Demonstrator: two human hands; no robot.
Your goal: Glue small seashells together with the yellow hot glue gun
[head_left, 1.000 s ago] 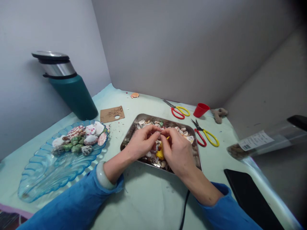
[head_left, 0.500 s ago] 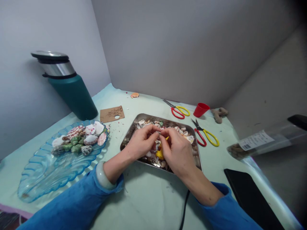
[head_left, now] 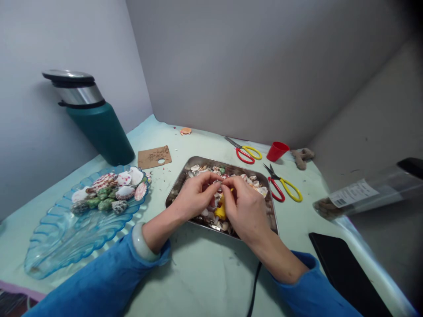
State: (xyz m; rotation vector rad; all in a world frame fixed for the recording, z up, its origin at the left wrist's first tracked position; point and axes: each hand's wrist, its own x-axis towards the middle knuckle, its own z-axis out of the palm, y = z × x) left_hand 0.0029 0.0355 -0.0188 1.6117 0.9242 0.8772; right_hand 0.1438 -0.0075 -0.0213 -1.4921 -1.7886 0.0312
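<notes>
Over a metal tray (head_left: 175,185) full of small seashells (head_left: 211,169), my two hands meet at the fingertips. My left hand (head_left: 194,196) is closed in a pinch, thumb against forefinger. Opposite it, my right hand (head_left: 244,204) pinches too. Between the fingertips is something tiny that I cannot make out. A yellow object (head_left: 220,212) with a nozzle-like tip shows below my right fingers, partly hidden by them; whether that hand also holds it is unclear. Shells inside the tray are partly covered by both hands.
Left stands a blue leaf-shaped dish (head_left: 76,246) with larger shells (head_left: 107,191), near a teal bottle (head_left: 102,132) and cardboard piece (head_left: 153,157). Two pairs of scissors (head_left: 246,153), a red cup (head_left: 277,151), a clear tube (head_left: 373,193) and a black flat object (head_left: 346,268) lie right.
Both hands stay over the tray in nearly the same pose. Only the pinching fingertips have shifted very slightly.
</notes>
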